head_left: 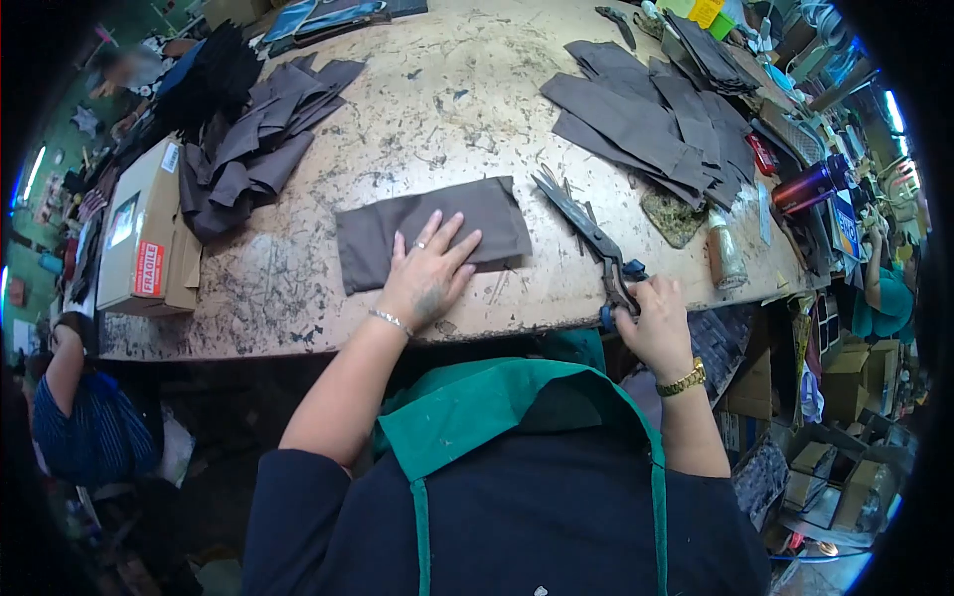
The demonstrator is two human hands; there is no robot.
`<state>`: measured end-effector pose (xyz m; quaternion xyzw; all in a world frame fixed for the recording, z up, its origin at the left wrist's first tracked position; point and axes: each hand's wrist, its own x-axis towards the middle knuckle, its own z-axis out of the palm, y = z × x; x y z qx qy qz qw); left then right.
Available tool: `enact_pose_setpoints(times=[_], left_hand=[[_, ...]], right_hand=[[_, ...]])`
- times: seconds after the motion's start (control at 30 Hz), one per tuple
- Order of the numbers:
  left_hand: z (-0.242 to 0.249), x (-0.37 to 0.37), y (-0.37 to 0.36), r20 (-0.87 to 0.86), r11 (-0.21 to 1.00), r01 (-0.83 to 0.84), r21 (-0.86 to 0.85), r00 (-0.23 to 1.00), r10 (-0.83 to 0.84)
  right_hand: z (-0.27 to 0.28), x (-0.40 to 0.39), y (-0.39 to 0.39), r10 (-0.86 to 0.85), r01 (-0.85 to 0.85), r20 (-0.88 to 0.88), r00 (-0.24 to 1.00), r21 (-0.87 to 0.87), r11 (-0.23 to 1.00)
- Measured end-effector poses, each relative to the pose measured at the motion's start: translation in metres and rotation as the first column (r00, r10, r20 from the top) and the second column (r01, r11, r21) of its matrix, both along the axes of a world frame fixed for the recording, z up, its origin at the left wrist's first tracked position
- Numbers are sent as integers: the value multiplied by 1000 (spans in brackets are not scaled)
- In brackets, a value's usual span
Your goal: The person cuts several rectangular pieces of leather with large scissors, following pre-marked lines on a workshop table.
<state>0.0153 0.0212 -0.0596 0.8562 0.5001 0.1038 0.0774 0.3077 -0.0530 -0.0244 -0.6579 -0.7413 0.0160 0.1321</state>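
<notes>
A flat, dark grey-brown piece of fabric, roughly rectangular, lies near the front of the worktable. My left hand rests on it with the fingers spread, pressing no tool. To the right, my right hand is closed around the handles of large metal scissors. Their blades point up and left, lying on or just above the table, with the tip close to the fabric's right edge. Thin dark offcut strips lie by the blades.
Dark fabric pieces are heaped at the left and fanned at the right. A cardboard box stands at the left edge. A mottled block, a glass jar and a purple bottle are at the right. Other people sit on both sides.
</notes>
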Motion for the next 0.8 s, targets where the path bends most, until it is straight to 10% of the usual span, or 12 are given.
enact_pose_setpoints(times=[0.4, 0.6, 0.8], left_hand=[[-7, 28, 15, 67, 975, 64, 211, 995, -79], [-12, 27, 16, 176, 985, 17, 174, 983, -49], [-14, 25, 15, 188, 984, 21, 179, 981, -55]], right_hand=[[11, -3, 23, 60, -60, -7, 998, -191, 980], [-5, -77, 91, 590, -558, -179, 787, 202, 805], [-25, -100, 140, 339, -347, 116, 933, 53, 936]])
